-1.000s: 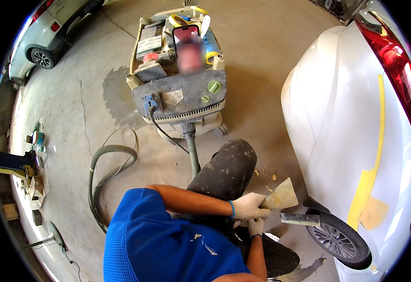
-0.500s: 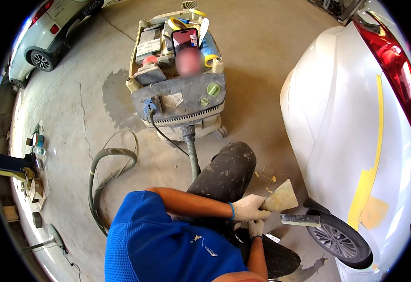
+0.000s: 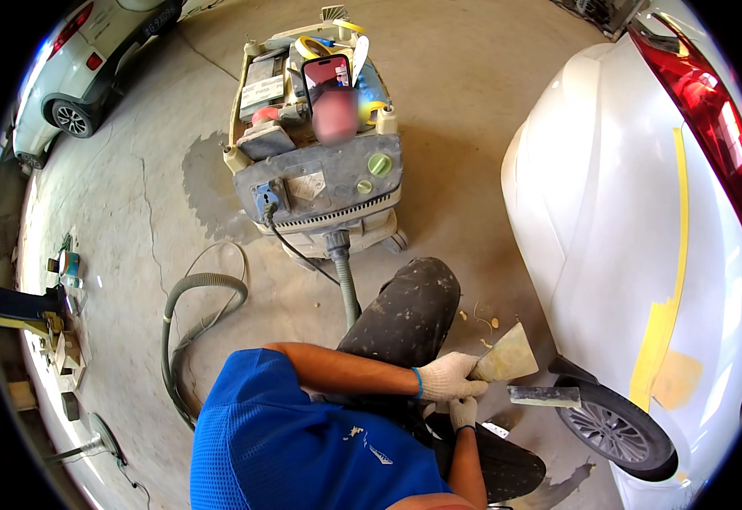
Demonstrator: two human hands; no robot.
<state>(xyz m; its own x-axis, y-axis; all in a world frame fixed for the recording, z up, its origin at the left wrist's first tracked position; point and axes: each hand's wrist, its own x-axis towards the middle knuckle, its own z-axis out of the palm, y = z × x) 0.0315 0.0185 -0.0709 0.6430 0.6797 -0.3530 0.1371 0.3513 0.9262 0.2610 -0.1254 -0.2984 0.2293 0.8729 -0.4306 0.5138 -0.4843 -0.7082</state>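
My left hand point(image 3: 447, 377), in a white knitted glove with a blue cuff edge, is closed on the narrow end of a putty spreader point(image 3: 508, 355). Its wide, pale yellowish blade points right, toward the car. Just below, my right hand point(image 3: 464, 412), also gloved, is closed close against the left one; what its fingers hold is hidden. A flat dark strip point(image 3: 545, 396) with a pale, smeared lower edge shows right of both hands, in front of the car's wheel point(image 3: 613, 425). Whether the right hand holds that strip cannot be made out.
The white car point(image 3: 592, 212) at the right bears yellow masking tape point(image 3: 664, 331) and a beige filler patch point(image 3: 677, 378). Ahead stands a dust extractor point(image 3: 320, 183) with tools, tape rolls and a phone point(image 3: 327, 81) on top. Its hose point(image 3: 171, 323) loops across the floor at left.
The view has shifted slightly, so the extractor and car appear a little further left. Both hands and the putty spreader keep nearly the same position.
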